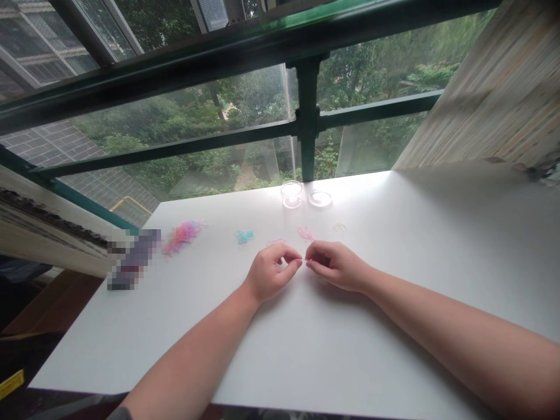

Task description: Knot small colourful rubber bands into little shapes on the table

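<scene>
My left hand (275, 269) and my right hand (339, 265) meet just above the white table, thumb and forefinger pinched in each. Between their fingertips shows a tiny pale bit of what looks like a small rubber band (305, 261), mostly hidden by the fingers. Just beyond the hands lie pink rubber bands (305, 233) and a few lilac ones (276, 241), partly covered by my left hand. Pale yellowish bands (339, 227) rest past my right hand. Farther left are a turquoise cluster (244, 235) and a larger mixed heap of colored bands (184, 237).
A clear round container (291, 195) stands at the table's (271, 361) window edge, with a clear lid (321, 199) beside it. A blurred-out dark object (135, 259) lies at the left edge. Green window rails (307, 116) and curtains (476, 99) border the table.
</scene>
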The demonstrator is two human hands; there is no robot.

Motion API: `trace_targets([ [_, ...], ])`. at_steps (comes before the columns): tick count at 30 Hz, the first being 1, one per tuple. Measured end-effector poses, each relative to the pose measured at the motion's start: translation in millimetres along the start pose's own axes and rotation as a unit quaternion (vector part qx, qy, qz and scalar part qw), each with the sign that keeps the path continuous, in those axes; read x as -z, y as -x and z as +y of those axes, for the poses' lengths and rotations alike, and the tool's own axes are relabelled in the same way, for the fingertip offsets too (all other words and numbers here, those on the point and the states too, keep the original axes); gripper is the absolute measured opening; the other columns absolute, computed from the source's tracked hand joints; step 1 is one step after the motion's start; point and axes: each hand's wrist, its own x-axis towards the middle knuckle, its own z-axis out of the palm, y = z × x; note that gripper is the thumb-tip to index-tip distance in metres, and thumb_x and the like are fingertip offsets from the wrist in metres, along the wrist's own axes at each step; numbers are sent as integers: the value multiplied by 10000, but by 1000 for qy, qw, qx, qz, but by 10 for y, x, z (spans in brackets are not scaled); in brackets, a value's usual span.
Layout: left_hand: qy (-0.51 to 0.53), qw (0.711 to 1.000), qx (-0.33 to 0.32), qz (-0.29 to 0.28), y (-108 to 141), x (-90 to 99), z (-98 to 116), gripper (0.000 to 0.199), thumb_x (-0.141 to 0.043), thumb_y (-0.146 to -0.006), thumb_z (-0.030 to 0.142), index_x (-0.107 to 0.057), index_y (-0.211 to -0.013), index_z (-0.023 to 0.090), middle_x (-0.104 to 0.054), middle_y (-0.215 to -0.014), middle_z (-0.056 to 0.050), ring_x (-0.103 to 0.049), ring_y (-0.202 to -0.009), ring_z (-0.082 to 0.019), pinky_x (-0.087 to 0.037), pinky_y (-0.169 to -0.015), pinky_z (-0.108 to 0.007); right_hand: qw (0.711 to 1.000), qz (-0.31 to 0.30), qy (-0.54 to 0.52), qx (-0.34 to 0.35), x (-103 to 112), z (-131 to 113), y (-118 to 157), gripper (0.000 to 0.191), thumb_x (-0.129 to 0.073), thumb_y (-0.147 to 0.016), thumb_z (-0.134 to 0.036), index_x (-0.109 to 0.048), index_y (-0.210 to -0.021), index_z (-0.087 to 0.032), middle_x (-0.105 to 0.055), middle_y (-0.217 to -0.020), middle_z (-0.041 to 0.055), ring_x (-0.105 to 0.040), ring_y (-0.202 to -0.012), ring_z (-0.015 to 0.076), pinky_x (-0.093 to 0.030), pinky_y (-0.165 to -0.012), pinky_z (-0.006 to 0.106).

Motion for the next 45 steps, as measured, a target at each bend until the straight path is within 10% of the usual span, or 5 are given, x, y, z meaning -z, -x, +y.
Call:
trace_targets([
  [45,-3,999,-1,-33,13,1,10,75,-563,-784,204,-637,-782,188,-663,-751,-21,-583,-706,-135,-437,-638,-262,1000,-11,17,-2,6,-16,1,58,-499,-803,-192,-530,-758,-173,-472,-585,-39,-396,-527,83,-327,-501,205],
])
